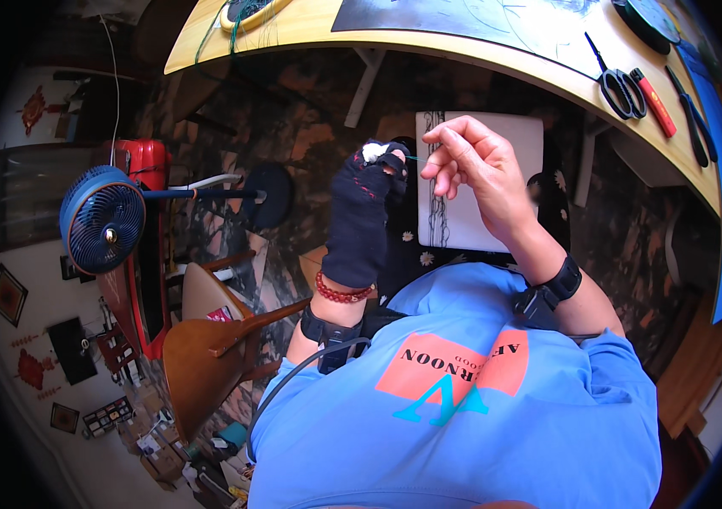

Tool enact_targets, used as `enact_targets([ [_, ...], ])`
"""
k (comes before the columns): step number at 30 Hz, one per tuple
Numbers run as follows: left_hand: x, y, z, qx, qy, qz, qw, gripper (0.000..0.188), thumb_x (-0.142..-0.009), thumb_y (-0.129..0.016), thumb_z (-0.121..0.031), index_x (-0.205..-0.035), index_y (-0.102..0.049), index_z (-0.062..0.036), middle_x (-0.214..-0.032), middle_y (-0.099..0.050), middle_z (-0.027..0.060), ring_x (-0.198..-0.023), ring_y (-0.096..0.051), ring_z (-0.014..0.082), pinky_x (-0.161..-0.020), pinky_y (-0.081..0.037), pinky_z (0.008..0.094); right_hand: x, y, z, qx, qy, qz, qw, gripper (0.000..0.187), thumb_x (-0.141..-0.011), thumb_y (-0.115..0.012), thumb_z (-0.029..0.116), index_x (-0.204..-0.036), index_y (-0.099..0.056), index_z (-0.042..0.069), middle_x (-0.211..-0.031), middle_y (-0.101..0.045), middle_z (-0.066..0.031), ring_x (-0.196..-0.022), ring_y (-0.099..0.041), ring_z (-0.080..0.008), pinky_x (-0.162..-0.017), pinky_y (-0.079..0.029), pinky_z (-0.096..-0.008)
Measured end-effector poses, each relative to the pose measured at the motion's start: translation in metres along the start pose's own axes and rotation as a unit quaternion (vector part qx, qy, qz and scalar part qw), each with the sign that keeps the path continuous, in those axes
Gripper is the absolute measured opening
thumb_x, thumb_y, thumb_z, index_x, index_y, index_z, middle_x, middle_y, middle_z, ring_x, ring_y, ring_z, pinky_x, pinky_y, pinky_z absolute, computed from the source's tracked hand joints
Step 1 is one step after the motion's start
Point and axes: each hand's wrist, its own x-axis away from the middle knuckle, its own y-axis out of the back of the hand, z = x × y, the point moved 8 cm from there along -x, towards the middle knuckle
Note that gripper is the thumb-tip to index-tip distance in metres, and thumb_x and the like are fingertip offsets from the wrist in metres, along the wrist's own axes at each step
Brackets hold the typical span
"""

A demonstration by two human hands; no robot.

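Note:
My left hand (367, 204) wears a black fingerless covering with red stitching, and its bare fingertips are pinched together. A white wad (373, 153) sits at the top of this hand. From those fingertips a thin green strand (413, 158) runs across to my bare right hand (473, 170), whose thumb and fingers close on its other end. Whether the strand is thread or fine wire is too small to tell. Below both hands, a white board or box lid (505, 187) with a black lacy strip (436, 216) lies on a dark flowered cloth (408, 237) over my lap.
A wooden table (302, 34) curves across the front, carrying scissors (622, 92), a red lighter (654, 103), dark-handled pliers (694, 119), a dark mat (463, 21) and a yellow ring of green strands (251, 13). A blue fan (105, 220) and wooden chair (208, 365) stand left.

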Motion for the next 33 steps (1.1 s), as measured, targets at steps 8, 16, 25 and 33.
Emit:
enact_targets([
  [8, 0.002, 0.004, 0.008, 0.087, 0.030, -0.003, 0.996, 0.013, -0.098, -0.062, -0.019, -0.099, -0.064, -0.0058, -0.083, -0.057, -0.0036, -0.073, -0.051, 0.0045, -0.063, -0.041, 0.0205, 0.008, -0.009, 0.011, 0.103, 0.073, -0.001, 0.992, 0.011, -0.098, -0.058, 0.010, -0.104, -0.061, 0.001, -0.081, -0.067, -0.0035, -0.067, -0.065, -0.0082, -0.057, -0.049, -0.0188],
  [16, 0.003, 0.005, 0.007, 0.045, -0.001, 0.023, 0.999, 0.012, -0.098, -0.061, -0.015, -0.099, -0.064, -0.0040, -0.084, -0.058, -0.0025, -0.074, -0.052, 0.0044, -0.063, -0.042, 0.0204, 0.018, -0.021, 0.037, 0.325, 0.184, -0.009, 0.927, 0.020, -0.082, -0.072, -0.001, -0.099, -0.063, 0.002, -0.075, -0.063, -0.0052, -0.065, -0.062, -0.0103, -0.058, -0.050, -0.0247],
  [25, 0.000, 0.000, 0.006, 0.002, -0.029, 0.058, 0.998, 0.014, -0.098, -0.060, -0.017, -0.098, -0.064, -0.0043, -0.085, -0.057, -0.0024, -0.076, -0.051, 0.0038, -0.064, -0.042, 0.0211, 0.022, -0.028, 0.047, 0.448, 0.336, -0.029, 0.828, 0.011, -0.080, -0.072, 0.002, -0.086, -0.064, 0.005, -0.076, -0.058, -0.0072, -0.065, -0.060, -0.0242, -0.058, -0.048, -0.0333],
  [33, -0.003, -0.001, 0.004, -0.106, -0.042, 0.063, 0.991, 0.013, -0.097, -0.061, -0.021, -0.100, -0.064, -0.0080, -0.083, -0.055, -0.0043, -0.072, -0.048, 0.0043, -0.061, -0.040, 0.0213, 0.025, -0.039, 0.059, 0.482, 0.397, -0.023, 0.781, 0.011, -0.078, -0.069, 0.000, -0.083, -0.061, 0.005, -0.090, -0.061, -0.0077, -0.081, -0.061, -0.0263, -0.065, -0.051, -0.0357],
])
